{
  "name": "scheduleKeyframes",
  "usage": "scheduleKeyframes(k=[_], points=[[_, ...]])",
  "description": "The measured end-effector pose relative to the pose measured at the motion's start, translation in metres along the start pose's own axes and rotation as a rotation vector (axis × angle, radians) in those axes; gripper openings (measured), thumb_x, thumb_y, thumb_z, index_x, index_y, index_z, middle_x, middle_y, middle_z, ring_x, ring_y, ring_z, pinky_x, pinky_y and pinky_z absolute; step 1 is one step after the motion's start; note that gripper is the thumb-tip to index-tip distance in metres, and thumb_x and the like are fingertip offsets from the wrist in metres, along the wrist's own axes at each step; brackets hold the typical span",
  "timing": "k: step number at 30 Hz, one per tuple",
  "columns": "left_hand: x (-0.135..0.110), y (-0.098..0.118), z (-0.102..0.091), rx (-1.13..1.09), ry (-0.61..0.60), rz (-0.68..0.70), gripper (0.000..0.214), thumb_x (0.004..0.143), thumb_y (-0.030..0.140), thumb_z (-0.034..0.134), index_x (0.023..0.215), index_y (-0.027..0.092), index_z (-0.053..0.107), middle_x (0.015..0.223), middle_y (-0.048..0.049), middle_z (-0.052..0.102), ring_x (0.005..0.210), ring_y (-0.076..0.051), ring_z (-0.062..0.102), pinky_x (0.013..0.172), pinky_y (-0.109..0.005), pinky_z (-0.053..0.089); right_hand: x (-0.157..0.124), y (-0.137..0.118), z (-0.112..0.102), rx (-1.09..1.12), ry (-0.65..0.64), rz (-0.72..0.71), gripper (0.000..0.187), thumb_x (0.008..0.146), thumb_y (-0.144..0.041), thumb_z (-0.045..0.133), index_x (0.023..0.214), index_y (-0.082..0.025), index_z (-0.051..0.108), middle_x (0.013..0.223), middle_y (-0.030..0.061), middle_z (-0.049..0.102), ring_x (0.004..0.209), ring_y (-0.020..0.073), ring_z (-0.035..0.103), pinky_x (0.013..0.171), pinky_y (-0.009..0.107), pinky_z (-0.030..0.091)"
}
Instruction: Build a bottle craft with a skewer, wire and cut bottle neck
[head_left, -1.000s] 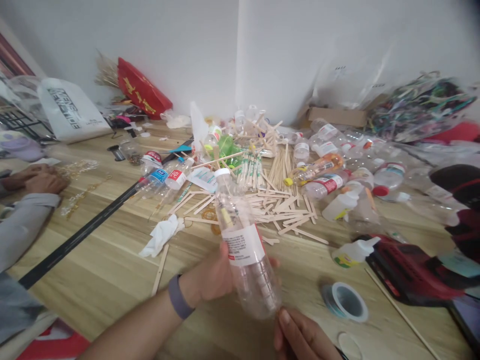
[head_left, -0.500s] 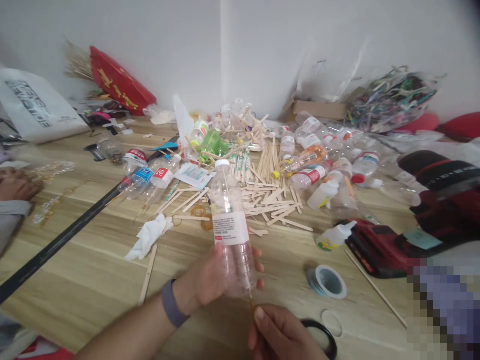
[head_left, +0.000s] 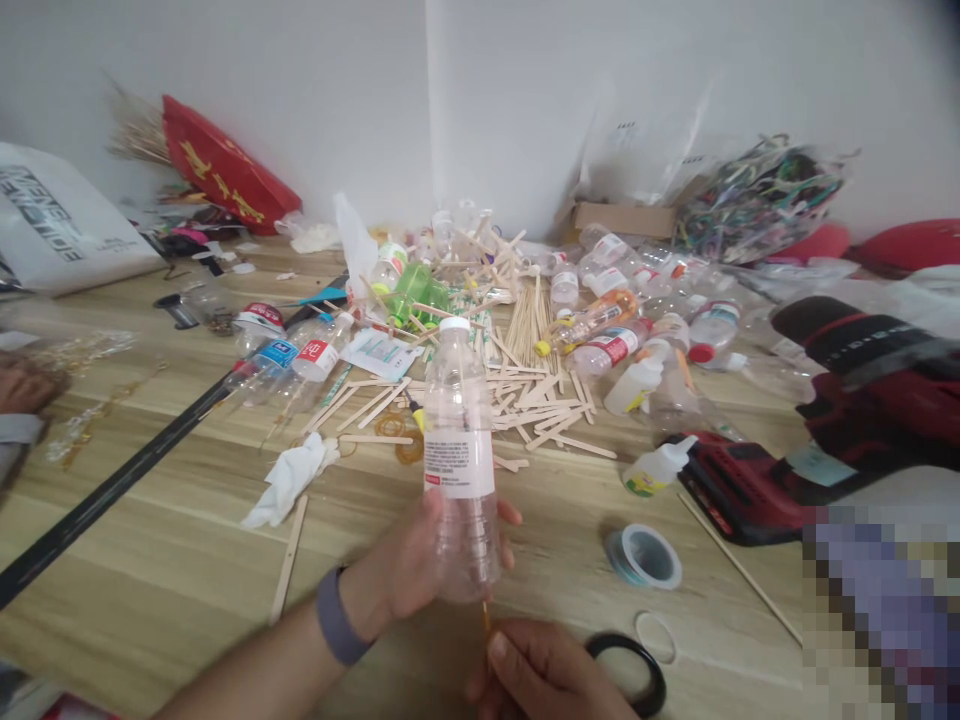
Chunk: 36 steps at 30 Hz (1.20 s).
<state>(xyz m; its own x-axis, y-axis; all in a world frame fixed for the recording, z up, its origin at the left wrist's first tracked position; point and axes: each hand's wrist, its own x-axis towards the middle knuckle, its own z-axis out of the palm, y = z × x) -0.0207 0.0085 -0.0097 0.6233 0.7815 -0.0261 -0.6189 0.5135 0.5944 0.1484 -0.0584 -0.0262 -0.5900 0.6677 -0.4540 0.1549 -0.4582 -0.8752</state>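
Observation:
My left hand (head_left: pixel 416 555) is wrapped round the lower part of a clear plastic bottle (head_left: pixel 459 395), held tilted above the table. The bottle has a white cap and a white label with print; a thin stick-like line shows inside it. From its base comes a thin amber rubber band (head_left: pixel 486 616), pinched between the thumb and fingers of my right hand (head_left: pixel 525 665). A black loop-shaped handle (head_left: pixel 656 680) lies beside my right hand, partly hidden by it.
Loose wooden sticks (head_left: pixel 551 410), several empty bottles (head_left: pixel 611 345) and glue bottles (head_left: pixel 660 468) lie ahead. At the right are a red and black cordless drill (head_left: pixel 847 430) and a spool of line (head_left: pixel 651 556). Another person's hand (head_left: pixel 22 385) rests at the far left.
The view has turned slightly to the right, so the table things sit a little further left. Both hands keep their hold on the bottle and the rubber band.

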Motion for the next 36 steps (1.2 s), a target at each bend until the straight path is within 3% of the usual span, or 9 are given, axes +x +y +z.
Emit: scheduleKeyframes(k=[3,7,11,14,18,22,29,32,36], points=[[-0.001,0.003,-0.002,0.102,0.052,-0.066,0.067,0.075,0.071,0.063,0.11,0.015,0.071,0.093,-0.011,0.07,0.074,-0.017,0.065,0.061,-0.023,0.055,-0.003,-0.007,-0.007,-0.119,0.106,-0.057,0.068,0.081,-0.083,0.041,0.073,-0.017,0.058,0.059,-0.0012,0.052,0.049,0.0099,0.044,0.047,0.021,0.029],[-0.003,0.009,-0.004,0.147,0.007,-0.216,0.075,0.072,0.077,0.06,0.102,0.01,0.073,0.084,-0.0124,0.069,0.067,-0.016,0.064,0.056,-0.022,0.052,-0.014,-0.034,-0.029,-0.227,0.422,-0.177,0.055,0.088,-0.069,0.044,0.073,-0.019,0.058,0.051,-0.0047,0.045,0.047,0.0109,0.044,0.049,0.024,0.033],[-0.005,0.012,-0.001,0.131,-0.021,-0.276,0.066,0.069,0.072,0.068,0.1,0.014,0.074,0.09,-0.0109,0.07,0.073,-0.019,0.066,0.056,-0.024,0.053,-0.023,-0.065,-0.044,-0.2,0.616,-0.284,0.051,0.085,-0.059,0.052,0.112,-0.016,0.056,0.056,-0.0033,0.056,0.054,0.0162,0.055,0.054,0.028,0.045],[-0.007,0.011,0.005,0.124,-0.04,-0.365,0.06,0.07,0.068,0.07,0.096,0.014,0.074,0.09,-0.0104,0.07,0.072,-0.02,0.067,0.061,-0.029,0.056,-0.02,-0.074,-0.043,-0.211,0.564,-0.378,0.053,0.088,-0.048,0.053,0.13,-0.017,0.046,0.065,-0.0018,0.062,0.062,0.0176,0.062,0.062,0.031,0.051],[-0.006,0.008,0.007,0.128,-0.07,-0.337,0.06,0.07,0.066,0.072,0.098,0.012,0.074,0.087,-0.0117,0.072,0.071,-0.021,0.068,0.067,-0.031,0.053,-0.009,-0.067,-0.04,-0.158,0.461,-0.493,0.038,0.091,-0.045,0.053,0.118,-0.018,0.054,0.086,0.0051,0.067,0.07,0.0161,0.066,0.065,0.031,0.054],[-0.005,0.007,0.002,0.146,-0.031,-0.309,0.062,0.071,0.067,0.07,0.094,0.01,0.074,0.085,-0.0132,0.073,0.072,-0.021,0.069,0.066,-0.027,0.05,-0.007,-0.057,-0.045,-0.214,0.583,-0.46,0.035,0.091,-0.049,0.05,0.092,-0.017,0.064,0.062,-0.0018,0.055,0.054,0.0125,0.054,0.051,0.025,0.045],[-0.006,0.013,-0.006,0.066,0.05,-0.257,0.055,0.077,0.058,0.07,0.107,0.012,0.071,0.094,-0.0102,0.074,0.076,-0.019,0.071,0.07,-0.026,0.05,-0.019,-0.052,-0.056,-0.406,0.693,-0.41,0.037,0.09,-0.048,0.048,0.088,-0.017,0.068,0.053,-0.0045,0.044,0.048,0.0131,0.044,0.046,0.024,0.035],[-0.006,0.015,-0.006,0.014,0.017,-0.27,0.058,0.076,0.058,0.071,0.109,0.01,0.071,0.092,-0.0107,0.074,0.075,-0.019,0.071,0.069,-0.026,0.051,-0.022,-0.052,-0.059,-0.514,0.728,-0.439,0.035,0.092,-0.044,0.046,0.087,-0.019,0.07,0.053,-0.0018,0.053,0.049,0.0152,0.05,0.048,0.026,0.038],[-0.005,0.016,-0.008,-0.037,-0.015,-0.254,0.059,0.074,0.055,0.073,0.11,0.008,0.07,0.091,-0.0121,0.075,0.073,-0.021,0.071,0.066,-0.027,0.052,-0.026,-0.052,-0.067,-0.624,0.785,-0.483,0.028,0.092,-0.038,0.047,0.086,-0.022,0.07,0.074,0.0044,0.072,0.067,0.0203,0.066,0.059,0.028,0.048]])
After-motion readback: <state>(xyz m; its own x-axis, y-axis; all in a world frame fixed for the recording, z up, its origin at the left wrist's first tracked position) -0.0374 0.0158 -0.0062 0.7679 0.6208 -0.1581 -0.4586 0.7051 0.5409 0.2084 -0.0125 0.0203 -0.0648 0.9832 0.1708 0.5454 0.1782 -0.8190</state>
